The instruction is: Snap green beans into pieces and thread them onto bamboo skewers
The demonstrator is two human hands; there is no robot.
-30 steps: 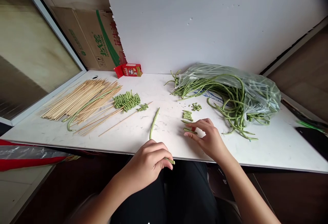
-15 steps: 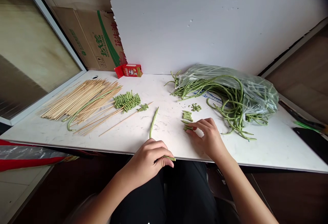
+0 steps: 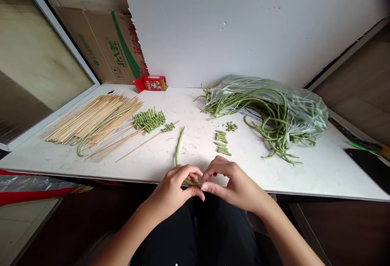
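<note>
At the table's front edge, my left hand [image 3: 178, 184] is closed around a long green bean [image 3: 179, 146], whose far part lies curved on the tabletop. Thumb and fingers of my right hand [image 3: 228, 182] meet the bean's near end, right against the left fingertips. Short cut bean pieces [image 3: 221, 137] lie in a rough column beyond my right hand, with a small heap of tiny bean bits [image 3: 231, 126] behind them. Left of the bean, a skewer [image 3: 140, 146] carries a few bean pieces [image 3: 168, 127] near its tip. More skewered bean pieces [image 3: 149, 120] are bunched behind it.
A pile of bare bamboo skewers [image 3: 88, 117] covers the left side, with one long bean across it. At the right, a clear plastic bag [image 3: 307, 107] spills long beans [image 3: 274, 115]. A small red box [image 3: 155, 83] stands at the back, and a black object [image 3: 365, 166] lies far right.
My right hand has left the column of cut pieces and come left and nearer, to the end of the bean in my left hand. The cut pieces now lie uncovered.
</note>
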